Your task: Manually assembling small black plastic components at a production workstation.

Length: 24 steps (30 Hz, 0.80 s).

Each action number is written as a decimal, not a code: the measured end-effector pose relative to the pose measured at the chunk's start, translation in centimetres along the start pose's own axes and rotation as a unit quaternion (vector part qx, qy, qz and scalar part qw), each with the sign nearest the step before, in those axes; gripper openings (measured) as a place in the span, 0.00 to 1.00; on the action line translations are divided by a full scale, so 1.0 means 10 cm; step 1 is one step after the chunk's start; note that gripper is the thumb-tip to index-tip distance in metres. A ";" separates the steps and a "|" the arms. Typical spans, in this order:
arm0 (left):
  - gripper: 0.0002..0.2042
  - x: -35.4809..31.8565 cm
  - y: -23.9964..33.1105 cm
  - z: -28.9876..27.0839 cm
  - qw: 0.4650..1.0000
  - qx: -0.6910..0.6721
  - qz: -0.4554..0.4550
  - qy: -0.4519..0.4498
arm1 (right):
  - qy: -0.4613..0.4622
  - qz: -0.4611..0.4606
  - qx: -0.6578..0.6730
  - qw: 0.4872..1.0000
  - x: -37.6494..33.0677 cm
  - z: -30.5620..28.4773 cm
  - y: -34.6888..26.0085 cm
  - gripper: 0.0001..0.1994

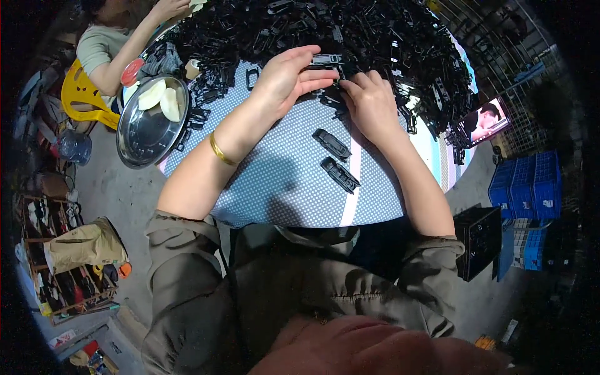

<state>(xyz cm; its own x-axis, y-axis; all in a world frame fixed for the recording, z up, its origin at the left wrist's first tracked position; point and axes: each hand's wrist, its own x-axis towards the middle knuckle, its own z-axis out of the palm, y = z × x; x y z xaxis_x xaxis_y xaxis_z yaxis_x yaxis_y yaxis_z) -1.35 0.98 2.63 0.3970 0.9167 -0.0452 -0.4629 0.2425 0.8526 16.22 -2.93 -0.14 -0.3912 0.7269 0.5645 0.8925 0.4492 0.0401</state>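
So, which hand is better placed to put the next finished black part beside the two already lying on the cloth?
Probably the right hand. It rests nearer the two finished parts, with bare dotted cloth between. The left hand pinches a black part farther away, at the pile.

Nearer than the heaped pile of black plastic parts [350,31], the dotted blue tabletop [275,181] lies open, broken only by two black oblong pieces [335,159]. Left of the pile, a round steel dish [134,134] blocks the edge.
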 end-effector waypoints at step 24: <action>0.17 -0.13 -0.24 0.14 0.995 0.072 -0.044 -0.050 | -0.018 0.337 0.708 0.620 -0.02 -0.36 0.09 0.22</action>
<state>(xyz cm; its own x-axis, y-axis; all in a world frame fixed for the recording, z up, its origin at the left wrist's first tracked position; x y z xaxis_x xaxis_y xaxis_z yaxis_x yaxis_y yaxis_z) 0.37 -1.27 1.34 0.5114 0.8560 -0.0761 -0.3081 0.2653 0.9136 17.95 -4.57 2.75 -0.0645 0.9971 0.0395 -0.2261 0.0239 -0.9738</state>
